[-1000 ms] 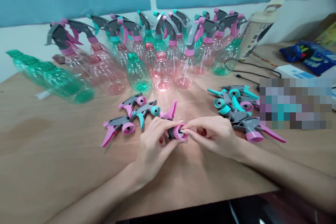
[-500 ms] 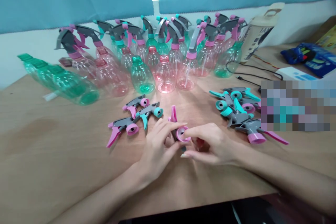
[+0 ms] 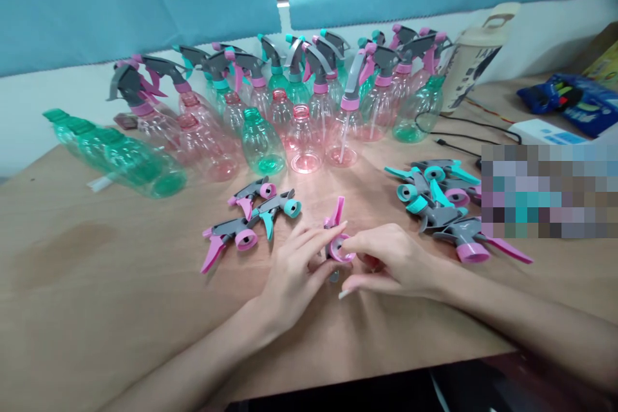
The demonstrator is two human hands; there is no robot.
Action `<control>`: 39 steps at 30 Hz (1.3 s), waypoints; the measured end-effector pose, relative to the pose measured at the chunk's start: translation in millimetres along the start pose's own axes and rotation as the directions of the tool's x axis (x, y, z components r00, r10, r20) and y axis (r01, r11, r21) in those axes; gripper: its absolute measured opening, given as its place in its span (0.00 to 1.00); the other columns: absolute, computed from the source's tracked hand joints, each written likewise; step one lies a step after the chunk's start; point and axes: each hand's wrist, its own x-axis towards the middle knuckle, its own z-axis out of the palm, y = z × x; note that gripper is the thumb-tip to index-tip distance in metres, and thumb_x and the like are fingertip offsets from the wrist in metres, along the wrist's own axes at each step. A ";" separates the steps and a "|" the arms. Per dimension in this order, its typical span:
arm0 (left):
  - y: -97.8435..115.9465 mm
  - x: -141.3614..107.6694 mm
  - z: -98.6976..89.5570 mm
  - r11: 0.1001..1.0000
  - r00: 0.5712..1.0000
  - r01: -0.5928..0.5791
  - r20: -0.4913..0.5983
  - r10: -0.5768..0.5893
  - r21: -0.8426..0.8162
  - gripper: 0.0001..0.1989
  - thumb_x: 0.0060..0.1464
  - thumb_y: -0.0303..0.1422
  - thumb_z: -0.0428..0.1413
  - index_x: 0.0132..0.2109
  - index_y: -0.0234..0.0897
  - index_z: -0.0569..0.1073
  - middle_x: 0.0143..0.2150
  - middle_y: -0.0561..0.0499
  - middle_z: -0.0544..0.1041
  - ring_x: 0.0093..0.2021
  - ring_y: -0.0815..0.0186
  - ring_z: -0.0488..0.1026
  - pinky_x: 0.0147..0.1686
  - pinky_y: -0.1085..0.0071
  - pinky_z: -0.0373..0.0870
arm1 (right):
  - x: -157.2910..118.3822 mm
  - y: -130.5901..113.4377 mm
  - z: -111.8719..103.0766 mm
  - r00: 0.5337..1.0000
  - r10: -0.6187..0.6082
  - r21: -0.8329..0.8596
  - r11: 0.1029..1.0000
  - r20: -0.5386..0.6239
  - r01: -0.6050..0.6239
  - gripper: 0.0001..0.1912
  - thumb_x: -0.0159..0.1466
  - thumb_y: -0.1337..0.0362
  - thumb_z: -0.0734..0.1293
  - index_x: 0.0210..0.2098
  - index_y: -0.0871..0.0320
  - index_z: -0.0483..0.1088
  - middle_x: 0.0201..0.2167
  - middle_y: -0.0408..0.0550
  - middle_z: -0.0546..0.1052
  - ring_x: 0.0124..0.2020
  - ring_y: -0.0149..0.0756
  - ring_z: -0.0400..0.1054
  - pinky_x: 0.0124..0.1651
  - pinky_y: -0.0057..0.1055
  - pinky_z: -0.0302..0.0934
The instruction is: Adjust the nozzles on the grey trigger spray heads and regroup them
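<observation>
Near the table's front middle, my left hand [image 3: 297,270] grips a grey and pink spray head [image 3: 340,248] between thumb and fingers. Its pink trigger points away from me and the round pink collar faces up. My right hand [image 3: 391,261] is at the collar's right side, index fingertip at the opening, thumb apart below; something reddish shows under its curled fingers, too hidden to name. Left of the hands lie a pink-collared spray head [image 3: 232,235], a teal-collared spray head [image 3: 277,209] and another pink one [image 3: 253,196].
Several spray heads [image 3: 437,206] are piled at the right. Behind stand rows of bottles, some open like the green bottle [image 3: 263,145], others with sprayers. Green bottles [image 3: 140,164] lean at the left. A tumbler [image 3: 476,61], black cable [image 3: 463,135] and blue packet [image 3: 570,103] are at the back right.
The held spray head has tilted a little, its trigger now leaning right. My right thumb has shifted slightly down and right. The camera view has moved slightly.
</observation>
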 end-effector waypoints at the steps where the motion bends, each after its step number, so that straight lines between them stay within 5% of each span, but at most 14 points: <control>1: -0.2 0.0 0.0 1.000 1.000 -0.006 -0.001 0.006 -0.008 0.20 0.56 0.25 0.56 0.56 0.38 0.67 0.36 0.50 0.75 0.37 0.64 0.67 0.36 0.67 0.67 | -0.5 1.5 -1.0 1.000 0.019 -0.029 0.999 -0.014 -0.019 0.19 0.61 0.50 0.66 0.41 0.60 0.68 0.18 0.37 0.68 0.18 0.25 0.61 0.24 0.22 0.55; 7: 0.3 0.4 -1.1 1.000 0.999 0.020 -0.029 -0.020 -0.013 0.20 0.56 0.24 0.56 0.56 0.39 0.68 0.24 0.56 0.68 0.33 0.65 0.65 0.35 0.69 0.67 | -6.8 8.5 -5.2 0.989 0.075 -0.030 0.996 -0.125 -0.079 0.16 0.65 0.52 0.62 0.44 0.57 0.64 0.18 0.34 0.63 0.17 0.25 0.57 0.22 0.22 0.52; 12: 4.6 3.7 -1.8 1.000 0.996 0.013 -0.094 -0.012 0.007 0.16 0.54 0.27 0.59 0.51 0.38 0.71 0.26 0.55 0.70 0.31 0.66 0.65 0.35 0.68 0.67 | -12.4 10.3 -3.9 0.960 0.181 0.126 0.980 -0.213 -0.157 0.10 0.67 0.58 0.60 0.45 0.55 0.59 0.18 0.33 0.60 0.15 0.24 0.53 0.18 0.22 0.47; 16: 10.2 7.9 -9.7 0.995 0.981 -0.013 -0.190 0.032 0.099 0.16 0.53 0.28 0.59 0.50 0.37 0.72 0.37 0.49 0.76 0.38 0.63 0.65 0.40 0.65 0.66 | -13.8 13.5 -1.9 0.923 0.287 0.218 0.947 -0.257 -0.234 0.08 0.66 0.62 0.60 0.44 0.55 0.59 0.19 0.34 0.60 0.16 0.26 0.57 0.17 0.22 0.49; 20: 9.5 5.7 -34.2 0.951 0.954 -0.023 -0.277 0.112 0.307 0.18 0.54 0.25 0.58 0.52 0.39 0.70 0.42 0.48 0.76 0.41 0.61 0.66 0.44 0.62 0.65 | -13.1 14.8 0.2 0.908 0.349 0.196 0.931 -0.230 -0.308 0.06 0.66 0.62 0.60 0.43 0.55 0.60 0.18 0.35 0.62 0.16 0.26 0.59 0.17 0.22 0.52; 25: -8.1 -3.4 -82.2 0.784 0.978 0.004 -0.167 0.126 0.621 0.18 0.56 0.26 0.55 0.54 0.40 0.69 0.44 0.47 0.77 0.44 0.58 0.69 0.43 0.61 0.62 | -13.7 13.4 1.6 0.909 0.358 0.125 0.933 -0.212 -0.338 0.04 0.66 0.62 0.60 0.41 0.55 0.61 0.18 0.35 0.63 0.15 0.26 0.61 0.16 0.21 0.50; 29: -28.9 -10.5 -107.4 0.708 0.971 0.012 -0.177 0.160 0.707 0.17 0.58 0.29 0.53 0.54 0.42 0.69 0.45 0.47 0.77 0.45 0.58 0.70 0.46 0.59 0.60 | -16.0 15.0 1.8 0.919 0.315 0.032 0.948 -0.239 -0.317 0.04 0.66 0.62 0.61 0.39 0.56 0.63 0.17 0.35 0.66 0.13 0.25 0.61 0.15 0.21 0.51; 34: -43.1 -25.3 -103.6 0.719 0.988 0.116 -0.157 -0.010 0.685 0.18 0.59 0.32 0.52 0.56 0.38 0.68 0.48 0.44 0.76 0.48 0.56 0.69 0.47 0.58 0.60 | -16.2 17.2 0.5 0.933 0.257 -0.060 0.958 -0.250 -0.280 0.05 0.65 0.61 0.62 0.37 0.56 0.64 0.18 0.36 0.69 0.12 0.25 0.61 0.15 0.23 0.52; 39: -32.4 -37.0 -95.5 0.797 0.978 0.206 -0.087 -0.190 0.567 0.25 0.57 0.33 0.53 0.61 0.37 0.61 0.58 0.42 0.68 0.55 0.56 0.64 0.53 0.56 0.59 | -16.4 17.0 -2.2 0.953 0.166 -0.139 0.969 -0.254 -0.206 0.05 0.65 0.61 0.62 0.34 0.55 0.65 0.18 0.38 0.70 0.16 0.28 0.65 0.20 0.25 0.58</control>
